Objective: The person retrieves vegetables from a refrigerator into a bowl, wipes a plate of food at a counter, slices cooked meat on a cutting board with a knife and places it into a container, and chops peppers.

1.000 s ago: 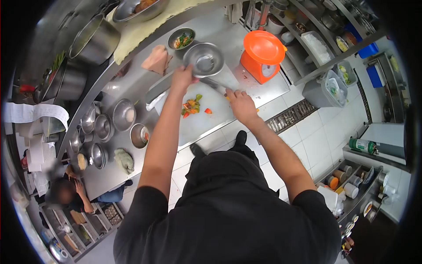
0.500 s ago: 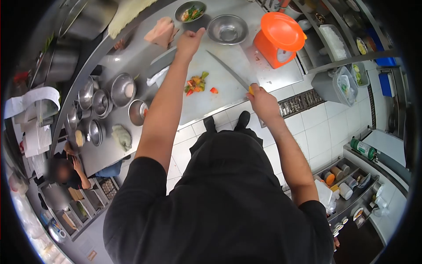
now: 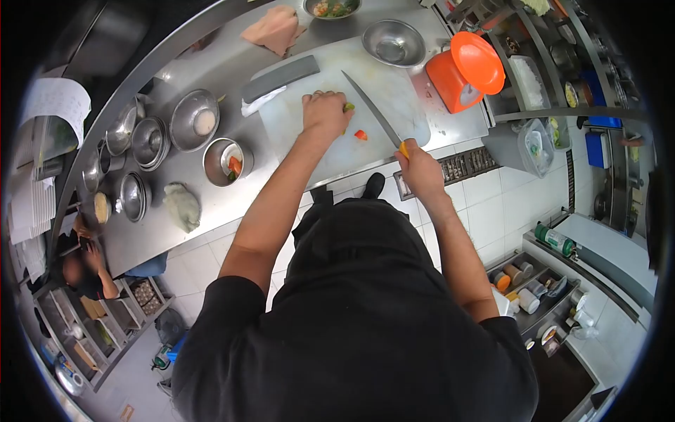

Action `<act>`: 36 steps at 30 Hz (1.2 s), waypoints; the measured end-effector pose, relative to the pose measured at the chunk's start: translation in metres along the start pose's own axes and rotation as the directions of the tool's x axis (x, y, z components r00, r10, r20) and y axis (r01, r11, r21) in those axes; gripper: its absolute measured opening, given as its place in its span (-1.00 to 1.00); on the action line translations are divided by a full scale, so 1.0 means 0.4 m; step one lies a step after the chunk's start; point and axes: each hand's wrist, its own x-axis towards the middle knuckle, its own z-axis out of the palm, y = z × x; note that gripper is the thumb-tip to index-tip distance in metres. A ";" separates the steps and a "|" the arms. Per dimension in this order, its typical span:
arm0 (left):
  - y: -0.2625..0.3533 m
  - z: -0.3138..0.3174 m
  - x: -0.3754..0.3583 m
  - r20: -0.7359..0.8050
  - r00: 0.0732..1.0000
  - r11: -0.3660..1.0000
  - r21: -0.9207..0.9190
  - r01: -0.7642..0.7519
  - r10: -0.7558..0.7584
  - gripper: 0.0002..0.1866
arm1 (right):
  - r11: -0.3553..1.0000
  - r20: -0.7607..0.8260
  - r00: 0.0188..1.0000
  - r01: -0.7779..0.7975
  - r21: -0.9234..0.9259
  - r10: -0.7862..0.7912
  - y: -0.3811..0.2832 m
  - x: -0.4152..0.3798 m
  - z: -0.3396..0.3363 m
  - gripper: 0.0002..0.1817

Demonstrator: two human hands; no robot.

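My right hand (image 3: 420, 172) is closed round the yellow handle of a long kitchen knife (image 3: 375, 107), whose blade lies slantwise over the white cutting board (image 3: 295, 151). My left hand (image 3: 325, 114) is down on the board, fingers curled over the chopped vegetable pieces (image 3: 347, 107). Only a few green bits show at its edge; the rest are hidden beneath it. Between that hand and the blade sits a loose red piece (image 3: 361, 135). A dark grey flat bar (image 3: 281, 79) lies along the board's far left, with a white cloth (image 3: 261, 103) next to it.
Beyond the board stand a steel bowl (image 3: 394, 43), a bowl of cut vegetables (image 3: 332, 8) and an orange scale (image 3: 453, 83). Several steel bowls (image 3: 150, 143) and a pot (image 3: 226, 163) with red pieces are at left. Another person (image 3: 88, 271) is at the table's far left end.
My left hand has come back from near the vegetable bowl and dropped onto the chopped pile, covering it. My right hand still holds the knife in much the same place. The view has shifted.
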 end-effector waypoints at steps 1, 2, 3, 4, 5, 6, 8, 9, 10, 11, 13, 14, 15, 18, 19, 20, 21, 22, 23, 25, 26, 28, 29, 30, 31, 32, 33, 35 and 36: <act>0.001 0.008 0.005 0.019 1.000 1.000 -0.013 -0.011 0.012 -0.77 | 1.000 -0.004 1.000 -0.001 -0.009 0.001 -0.002 0.002 -0.002 -0.66; 0.004 0.016 0.009 0.040 0.999 0.999 -0.026 -0.025 0.026 -0.78 | 1.000 -0.007 1.000 -0.004 -0.017 0.004 -0.002 0.003 -0.004 -0.66; 0.006 0.025 0.009 0.028 0.998 0.997 -0.045 -0.062 0.064 -0.79 | 1.000 -0.007 1.000 -0.015 -0.018 0.015 -0.003 0.003 -0.004 -0.66; 0.009 0.034 0.012 0.013 0.995 0.993 -0.062 -0.101 0.102 -0.80 | 1.000 -0.009 1.000 -0.025 -0.018 0.025 -0.004 0.005 -0.004 -0.66; 0.013 0.041 0.016 -0.004 0.990 0.987 -0.077 -0.141 0.141 -0.81 | 0.999 -0.013 0.999 -0.035 -0.017 0.035 -0.006 0.010 -0.005 -0.66; 0.019 0.050 0.018 -0.014 0.982 0.979 -0.079 -0.189 0.188 -0.82 | 0.999 -0.009 0.999 -0.033 -0.009 0.033 -0.007 0.012 -0.007 -0.66; 0.027 0.063 0.019 -0.035 0.959 0.956 -0.078 -0.283 0.281 -0.82 | 1.000 -0.001 1.000 -0.028 0.010 0.028 -0.014 0.018 -0.014 -0.66; 0.026 0.067 0.019 -0.049 0.952 0.948 -0.086 -0.306 0.302 -0.81 | 1.000 -0.010 1.000 -0.020 0.018 0.020 -0.020 0.023 -0.018 -0.66; 0.025 0.072 0.016 -0.062 0.944 0.940 -0.093 -0.329 0.324 -0.80 | 1.000 -0.017 1.000 -0.015 0.028 0.015 -0.027 0.027 -0.020 -0.66; 0.025 0.079 0.013 -0.073 0.935 0.930 -0.101 -0.352 0.346 -0.79 | 0.999 -0.023 1.000 -0.010 0.038 0.011 -0.032 0.030 -0.024 -0.66; 0.010 0.088 0.008 -0.158 0.926 0.928 -0.101 -0.359 0.342 -0.77 | 1.000 -0.012 1.000 -0.002 0.031 0.002 -0.044 0.042 -0.041 -0.66; 0.007 0.082 0.002 -0.199 0.920 0.927 -0.100 -0.361 0.337 -0.76 | 1.000 -0.005 1.000 0.003 0.028 -0.003 -0.046 0.048 -0.046 -0.66; 0.006 0.077 0.001 -0.169 0.931 0.935 -0.092 -0.342 0.324 -0.77 | 1.000 -0.003 1.000 0.014 0.019 -0.014 -0.045 0.056 -0.050 -0.66; 0.008 0.056 0.000 -0.111 0.951 0.953 -0.069 -0.296 0.287 -0.79 | 0.999 0.004 0.999 0.053 -0.014 -0.053 -0.040 0.078 -0.055 -0.66; 0.014 0.049 0.004 -0.113 0.951 0.953 -0.062 -0.295 0.287 -0.79 | 0.998 0.005 0.998 0.063 -0.026 -0.063 -0.034 0.084 -0.058 -0.66; 0.016 0.050 0.008 -0.115 0.951 0.954 -0.057 -0.296 0.288 -0.79 | 0.997 0.006 0.997 0.072 -0.039 -0.072 -0.028 0.088 -0.061 -0.66; 0.018 0.051 0.012 -0.125 0.948 0.952 -0.058 -0.302 0.293 -0.80 | 0.996 0.017 0.997 0.072 -0.043 -0.072 -0.024 0.091 -0.065 -0.66; 0.018 0.052 0.017 -0.133 0.945 0.950 -0.060 -0.307 0.297 -0.81 | 0.996 0.029 0.997 0.072 -0.047 -0.071 -0.020 0.091 -0.067 -0.66; 0.018 0.056 0.019 -0.140 0.943 0.948 -0.062 -0.313 0.302 -0.82 | 0.996 0.043 0.997 0.071 -0.049 -0.069 -0.018 0.090 -0.067 -0.66; 0.017 0.064 0.023 -0.131 0.944 0.947 -0.069 -0.314 0.303 -0.86 | 0.996 0.065 0.996 0.070 -0.058 -0.066 -0.020 0.089 -0.066 -0.66; 0.018 0.065 0.022 -0.126 0.944 0.946 -0.071 -0.316 0.305 -0.87 | 0.996 0.076 0.995 0.069 -0.061 -0.064 -0.022 0.088 -0.065 -0.66; 0.020 0.065 0.023 -0.101 0.943 0.945 -0.054 -0.323 0.316 -0.89 | 0.994 0.085 0.994 0.071 -0.078 -0.065 -0.026 0.088 -0.055 -0.65; 0.021 0.065 0.024 -0.090 0.942 0.944 -0.045 -0.327 0.322 -0.89 | 0.994 0.088 0.994 0.073 -0.086 -0.066 -0.028 0.090 -0.048 -0.65; 0.021 0.064 0.025 -0.097 0.940 0.942 -0.047 -0.331 0.326 -0.90 | 0.993 0.103 0.993 0.068 -0.092 -0.058 -0.030 0.092 -0.040 -0.65; 0.022 0.065 0.026 -0.103 0.939 0.941 -0.051 -0.335 0.329 -0.90 | 0.993 0.120 0.992 0.063 -0.099 -0.051 -0.030 0.093 -0.031 -0.65; 0.024 0.068 0.027 -0.111 0.937 0.940 -0.056 -0.338 0.330 -0.90 | 0.993 0.138 0.990 0.059 -0.107 -0.043 -0.029 0.094 -0.021 -0.65; 0.025 0.070 0.030 -0.106 0.935 0.937 -0.050 -0.346 0.339 -0.89 | 0.992 0.130 0.991 0.059 -0.115 -0.044 -0.025 0.100 -0.009 -0.65; 0.021 0.071 0.035 -0.093 0.931 0.933 -0.032 -0.358 0.354 -0.88 | 0.990 0.116 0.992 0.063 -0.126 -0.049 -0.028 0.117 0.012 -0.65; 0.019 0.070 0.037 -0.099 0.930 0.934 -0.017 -0.358 0.355 -0.88 | 0.990 0.114 0.992 0.075 -0.118 -0.061 -0.031 0.132 0.015 -0.65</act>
